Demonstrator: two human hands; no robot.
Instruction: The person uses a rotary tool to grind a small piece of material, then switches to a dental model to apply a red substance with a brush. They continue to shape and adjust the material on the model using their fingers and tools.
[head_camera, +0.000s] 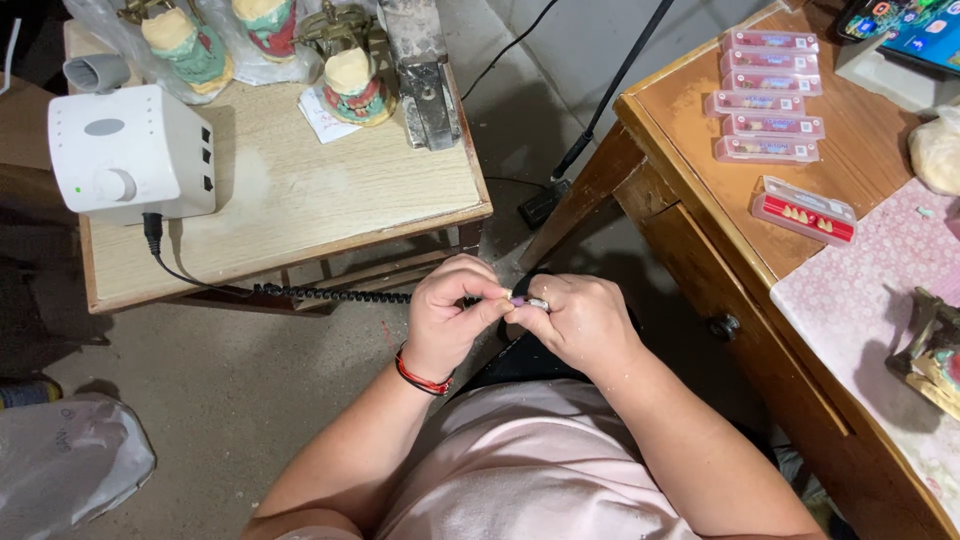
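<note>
Pink tooth boxes (768, 97), six; two hands (520, 315) pinching one handpiece (530, 301).

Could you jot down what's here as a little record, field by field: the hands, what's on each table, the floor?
left hand: pinches a small piece against the tool tip
right hand: grips a slim handpiece
wrist: red band on the left
left table: white control box, coiled cord, dental casts
right desk: pink trays, red tray of teeth
floor: plastic bag
</note>
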